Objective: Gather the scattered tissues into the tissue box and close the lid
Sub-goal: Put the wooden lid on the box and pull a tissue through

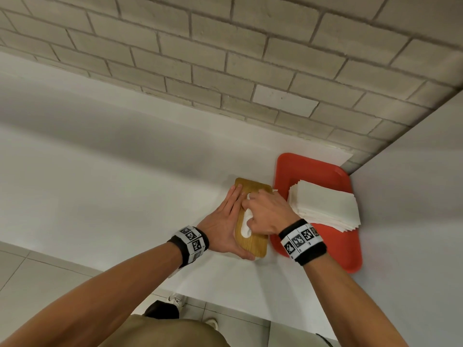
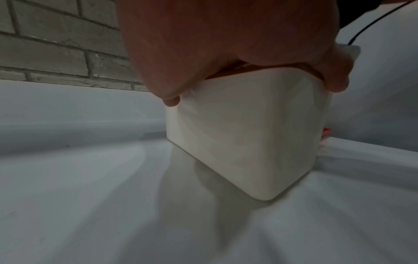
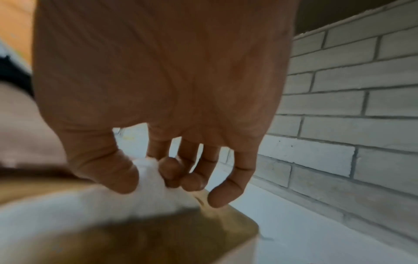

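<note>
Wooden, the rounded lid (image 1: 250, 242) sits on the white plastic tissue box (image 2: 244, 135) on the white table (image 1: 125, 196). Left hand (image 1: 225, 229) steadies it, fingers straight; right hand (image 3: 158, 89) fingers (image 3: 172, 167) pinch soft white tissue (image 3: 149, 180) at the slot. Light, tearable: probably best gripped low.

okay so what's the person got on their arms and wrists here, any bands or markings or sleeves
Both forearms are bare, with no sleeves in view. Each wrist carries a black band: the left wristband and the right wristband are both wrapped by a white strip printed with square black-and-white coded markers. The left hand and right hand wear no gloves, and no rings show. A thin black cable runs behind the left wrist.
</note>
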